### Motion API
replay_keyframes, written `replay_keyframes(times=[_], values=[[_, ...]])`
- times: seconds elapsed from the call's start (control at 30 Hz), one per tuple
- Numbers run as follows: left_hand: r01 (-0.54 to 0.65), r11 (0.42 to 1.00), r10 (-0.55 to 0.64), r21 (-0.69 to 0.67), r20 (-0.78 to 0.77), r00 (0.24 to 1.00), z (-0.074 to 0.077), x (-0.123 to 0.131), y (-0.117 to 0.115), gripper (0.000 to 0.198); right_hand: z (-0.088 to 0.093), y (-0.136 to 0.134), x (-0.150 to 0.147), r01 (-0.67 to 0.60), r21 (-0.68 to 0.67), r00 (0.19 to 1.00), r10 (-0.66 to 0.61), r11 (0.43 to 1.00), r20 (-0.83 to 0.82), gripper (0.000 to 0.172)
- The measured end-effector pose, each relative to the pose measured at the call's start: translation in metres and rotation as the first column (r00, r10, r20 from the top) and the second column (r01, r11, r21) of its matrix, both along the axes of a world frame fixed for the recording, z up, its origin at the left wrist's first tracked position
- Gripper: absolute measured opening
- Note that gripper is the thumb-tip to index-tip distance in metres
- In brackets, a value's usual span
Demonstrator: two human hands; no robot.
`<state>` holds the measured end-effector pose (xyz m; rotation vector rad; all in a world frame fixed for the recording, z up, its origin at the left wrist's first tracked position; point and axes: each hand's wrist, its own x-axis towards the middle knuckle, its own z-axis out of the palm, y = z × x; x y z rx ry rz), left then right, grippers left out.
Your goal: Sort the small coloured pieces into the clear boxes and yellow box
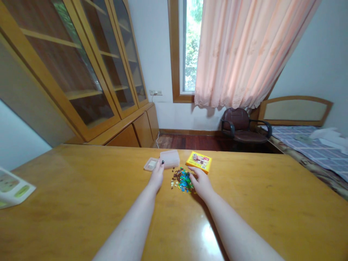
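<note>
A pile of small blue, green, brown and cream pieces [184, 180] lies on the wooden table [108, 203]. My right hand [200, 181] is at the pile's right edge, thumb and fingers apart over the pieces; whether anything small is between them is hidden. Left of the pile, my left hand [157, 174] rests at the near left corner of a pale translucent container [170, 158], fingers partly against it. A shallow clear lid or tray [150, 164] lies just left of that hand. Behind my right hand sits a yellow box [199, 161] with a printed picture.
A white and green plastic object [16, 188] stands at the table's left edge. Beyond the table are a glass-door cabinet [108, 54], a brown armchair [241, 125], a pink curtain [236, 54] and a bed [307, 141] at the right.
</note>
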<state>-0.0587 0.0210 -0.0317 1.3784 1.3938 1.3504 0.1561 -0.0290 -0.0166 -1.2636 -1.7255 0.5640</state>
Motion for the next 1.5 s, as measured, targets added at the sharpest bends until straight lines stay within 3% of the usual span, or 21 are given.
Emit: replay_keyframes(times=[0.23, 0.33, 0.43, 0.53, 0.67, 0.87, 1.0, 1.23, 1.5], values=[[-0.056, 0.997, 0.057, -0.048, 0.016, 0.998, 0.006, 0.004, -0.007, 0.063, -0.002, 0.001, -0.001, 0.024, -0.018, 0.998, -0.025, 1.000, -0.051, 0.031], [-0.115, 0.993, 0.111, -0.004, -0.234, 0.966, 0.019, -0.005, -0.011, 0.078, -0.002, 0.002, -0.001, 0.047, -0.018, 0.996, -0.048, 0.999, -0.075, 0.030], [-0.043, 0.997, 0.075, 0.066, -0.644, 0.762, 0.048, -0.013, -0.008, 0.091, -0.001, 0.001, -0.002, 0.066, -0.014, 0.993, -0.068, 0.998, -0.093, 0.028], [0.070, 0.997, -0.047, -0.012, -0.849, 0.527, 0.077, -0.012, 0.006, 0.105, 0.000, 0.000, -0.003, 0.062, -0.010, 0.993, -0.063, 0.998, -0.100, 0.027], [0.220, 0.962, -0.223, -0.164, -0.933, 0.281, 0.096, -0.002, 0.030, 0.110, 0.000, 0.001, -0.003, 0.047, -0.011, 0.993, -0.048, 0.999, -0.104, 0.027], [0.283, 0.932, -0.264, -0.227, -0.960, 0.098, 0.096, -0.002, 0.051, 0.092, 0.001, 0.002, -0.003, 0.048, -0.019, 0.992, -0.050, 0.999, -0.115, 0.026], [0.307, 0.921, -0.274, -0.240, -0.959, 0.073, 0.100, -0.007, 0.056, 0.093, 0.000, 0.002, -0.004, 0.053, -0.026, 0.992, -0.056, 0.998, -0.113, 0.026], [0.365, 0.900, -0.304, -0.237, -0.942, 0.138, 0.107, -0.006, 0.058, 0.088, -0.001, 0.001, -0.003, 0.056, -0.039, 0.992, -0.060, 0.998, -0.114, 0.026], [0.370, 0.907, -0.302, -0.203, -0.925, 0.232, 0.103, 0.000, 0.062, 0.085, -0.001, 0.001, -0.003, 0.043, -0.036, 0.993, -0.046, 0.998, -0.107, 0.026]])
